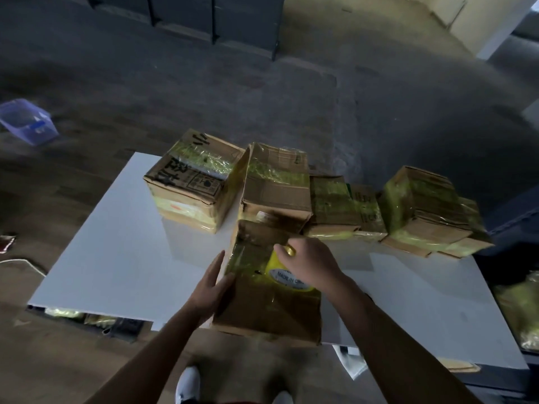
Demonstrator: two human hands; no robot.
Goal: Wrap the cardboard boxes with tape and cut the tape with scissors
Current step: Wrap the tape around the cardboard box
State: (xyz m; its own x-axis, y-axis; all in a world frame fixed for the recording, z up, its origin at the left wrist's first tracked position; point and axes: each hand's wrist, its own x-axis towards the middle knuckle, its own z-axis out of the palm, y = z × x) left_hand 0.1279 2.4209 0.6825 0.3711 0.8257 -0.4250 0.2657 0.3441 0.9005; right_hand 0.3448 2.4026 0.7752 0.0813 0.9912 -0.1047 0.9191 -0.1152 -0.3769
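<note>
White table (116, 258); box (262, 310) probably light, dentable. Left hand (213, 282) braces side flat; right hand (309, 263) grips tape (287, 277).

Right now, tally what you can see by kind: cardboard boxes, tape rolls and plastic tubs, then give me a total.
Cardboard boxes: 6 on the table, though the heap at the far right is hard to split
Yellow tape roll: 1, on the nearest box
Clear plastic tub: 1, on the floor
Total: 8
</note>
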